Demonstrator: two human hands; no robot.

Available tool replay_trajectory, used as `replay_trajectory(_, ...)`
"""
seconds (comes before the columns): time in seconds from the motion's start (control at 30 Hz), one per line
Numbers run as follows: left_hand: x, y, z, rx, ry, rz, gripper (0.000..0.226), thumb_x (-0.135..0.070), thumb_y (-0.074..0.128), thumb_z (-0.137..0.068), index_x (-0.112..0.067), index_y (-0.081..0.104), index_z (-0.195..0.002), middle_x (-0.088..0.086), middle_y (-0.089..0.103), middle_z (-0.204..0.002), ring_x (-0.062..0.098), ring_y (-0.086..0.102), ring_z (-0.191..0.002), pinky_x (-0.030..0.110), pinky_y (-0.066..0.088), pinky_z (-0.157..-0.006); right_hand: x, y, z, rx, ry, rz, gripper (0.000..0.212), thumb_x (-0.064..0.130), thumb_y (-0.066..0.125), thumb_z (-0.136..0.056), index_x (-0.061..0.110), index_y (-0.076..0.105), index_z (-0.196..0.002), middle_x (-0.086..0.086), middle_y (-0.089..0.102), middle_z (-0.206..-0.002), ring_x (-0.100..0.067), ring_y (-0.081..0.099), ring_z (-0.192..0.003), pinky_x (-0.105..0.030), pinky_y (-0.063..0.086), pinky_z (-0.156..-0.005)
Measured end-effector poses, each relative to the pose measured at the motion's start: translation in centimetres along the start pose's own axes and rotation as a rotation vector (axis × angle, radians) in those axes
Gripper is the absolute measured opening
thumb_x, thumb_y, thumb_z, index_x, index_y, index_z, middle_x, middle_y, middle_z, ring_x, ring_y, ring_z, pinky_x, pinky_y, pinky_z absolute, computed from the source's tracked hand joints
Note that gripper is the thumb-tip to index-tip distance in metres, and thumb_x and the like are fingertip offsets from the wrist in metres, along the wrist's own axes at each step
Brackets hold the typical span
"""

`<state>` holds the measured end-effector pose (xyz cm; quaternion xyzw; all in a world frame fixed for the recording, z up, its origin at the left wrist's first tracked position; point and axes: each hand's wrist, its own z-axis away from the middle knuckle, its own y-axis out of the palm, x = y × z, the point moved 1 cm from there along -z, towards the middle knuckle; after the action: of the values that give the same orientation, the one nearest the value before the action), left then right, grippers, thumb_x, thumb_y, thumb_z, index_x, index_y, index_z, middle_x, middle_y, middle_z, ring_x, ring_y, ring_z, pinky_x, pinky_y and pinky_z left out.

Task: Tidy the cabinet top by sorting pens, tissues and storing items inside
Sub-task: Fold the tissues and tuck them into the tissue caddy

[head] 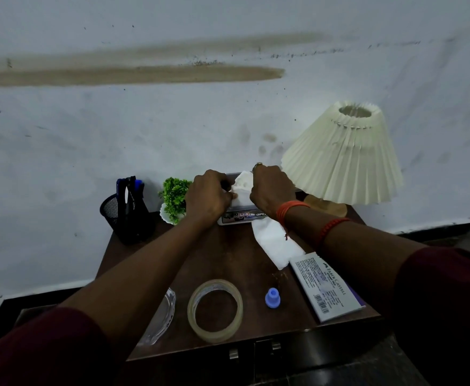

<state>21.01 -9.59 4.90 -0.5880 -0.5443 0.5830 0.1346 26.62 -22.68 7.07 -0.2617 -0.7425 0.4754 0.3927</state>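
A tissue box [242, 217] stands at the back of the brown cabinet top [228, 254]. A white tissue [242, 188] bulges from its top. My left hand [207, 197] and my right hand [271, 186] both pinch this tissue, one on each side, right over the box. A second loose tissue [275, 245] lies flat on the wood in front of the box, under my right wrist. A black mesh pen holder [126, 215] with several blue and black pens stands at the back left.
A small green plant [174, 197] in a white pot sits left of the box. A pleated cream lamp [345, 157] stands at the back right. Nearer me lie a tape roll [215, 310], a blue cap [272, 297], a stamp pad box [325, 285] and a glass dish [161, 316].
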Motion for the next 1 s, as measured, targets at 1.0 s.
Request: replay_trajectory(1.0, 0.4, 0.0, -0.5, -0.007, -0.002, 0.12, 0.042, -0.028, 0.052, -0.08, -0.028, 0.072, -0.117, 0.001, 0.075, -0.111, 0.025, 0.069, -0.106, 0.042, 0.058, -0.086, 1.4, 0.8, -2.6, -0.096, -0.096, 0.19, 0.031, 0.009, 0.058, -0.084, 0.017, 0.062, -0.114, -0.01, 0.063, -0.112, -0.034, 0.062, -0.101, -0.035, 0.044, -0.078)
